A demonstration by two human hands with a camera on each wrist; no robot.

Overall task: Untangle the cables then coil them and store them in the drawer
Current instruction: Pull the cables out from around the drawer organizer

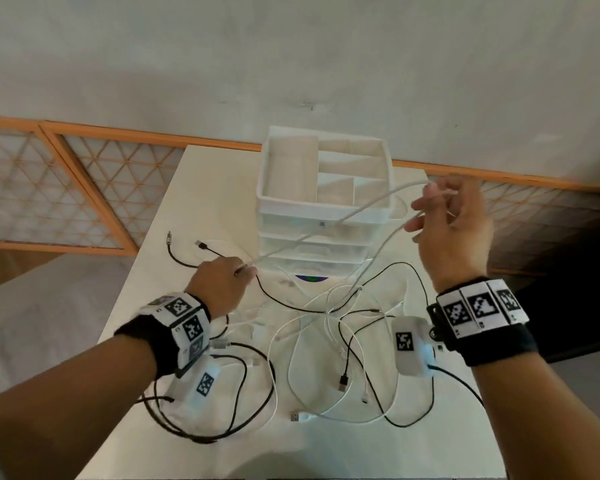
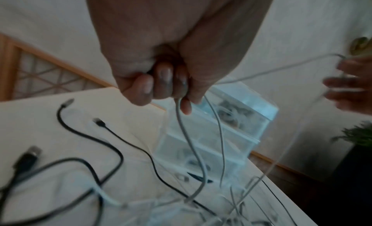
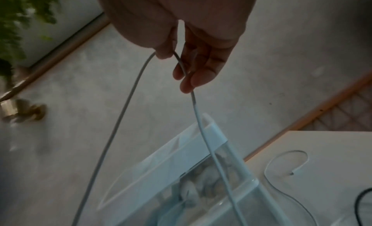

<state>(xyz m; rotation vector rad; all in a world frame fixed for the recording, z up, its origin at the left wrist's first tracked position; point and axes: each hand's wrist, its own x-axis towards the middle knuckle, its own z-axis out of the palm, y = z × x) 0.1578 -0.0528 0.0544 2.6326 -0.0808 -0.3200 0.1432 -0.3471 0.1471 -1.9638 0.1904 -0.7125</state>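
Note:
A white cable (image 1: 340, 220) stretches in the air between both hands, in front of the clear drawer unit (image 1: 323, 244). My left hand (image 1: 222, 282) grips it low, near the table; its fingers (image 2: 161, 84) curl round the cable (image 2: 193, 146). Raised at the right, my right hand (image 1: 451, 216) pinches the cable (image 3: 128, 102), which loops over its fingers (image 3: 193, 73). Below lies a tangle of white cables (image 1: 333, 327) and black cables (image 1: 222, 393). The drawers look shut.
A white divided tray (image 1: 267, 174) tops the drawer unit. The table's (image 1: 201, 188) far edge meets a wall, with lattice panels (image 1: 49, 188) to the left. A plant (image 3: 18, 14) stands off to the right. Loose black plugs (image 2: 28, 157) lie at the left.

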